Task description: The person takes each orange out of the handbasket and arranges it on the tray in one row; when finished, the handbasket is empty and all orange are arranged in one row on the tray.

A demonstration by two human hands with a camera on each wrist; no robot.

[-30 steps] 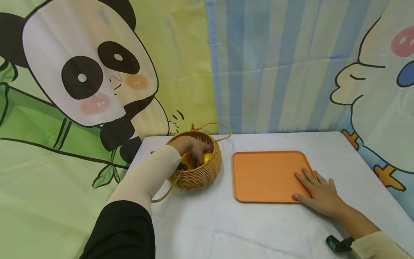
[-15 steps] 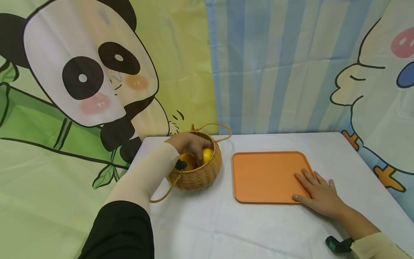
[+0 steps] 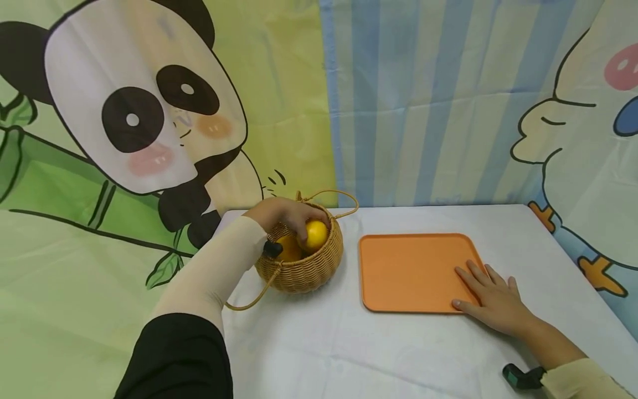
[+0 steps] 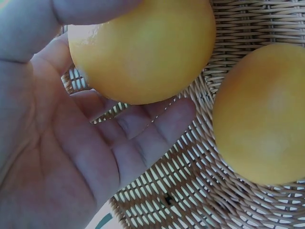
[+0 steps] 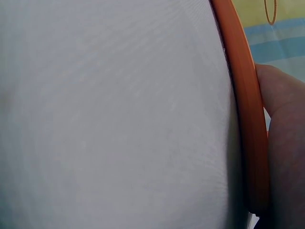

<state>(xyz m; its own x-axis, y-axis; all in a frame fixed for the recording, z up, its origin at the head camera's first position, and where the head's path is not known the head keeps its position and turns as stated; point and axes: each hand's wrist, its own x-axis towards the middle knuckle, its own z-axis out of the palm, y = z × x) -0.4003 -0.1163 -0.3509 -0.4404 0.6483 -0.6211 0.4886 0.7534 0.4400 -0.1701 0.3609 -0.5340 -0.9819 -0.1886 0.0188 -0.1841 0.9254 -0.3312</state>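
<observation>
My left hand (image 3: 287, 215) reaches into a round wicker basket (image 3: 306, 275) and grips a smooth, round yellow fruit (image 3: 315, 236) between thumb and fingers. In the left wrist view the thumb lies across the top of this yellow fruit (image 4: 143, 52), with the fingers behind and below it. A second, more orange-yellow fruit (image 3: 290, 249) sits lower in the basket; the left wrist view has this second fruit (image 4: 264, 114) on the right, apart from the fingers. On the right, my right hand (image 3: 493, 299) rests with spread fingers on the edge of an orange tray (image 3: 408, 271).
A white cloth (image 3: 399, 354) covers the table. Two thin handles stick out from the basket: one handle (image 3: 344, 194) leans to the back right, the other (image 3: 256, 299) hangs at the front left. Printed curtains (image 3: 423, 111) stand directly behind the table.
My left hand has lifted slightly and moved back to the left, and the yellow fruit in it has risen toward the basket's rim. The right hand and tray stay in place.
</observation>
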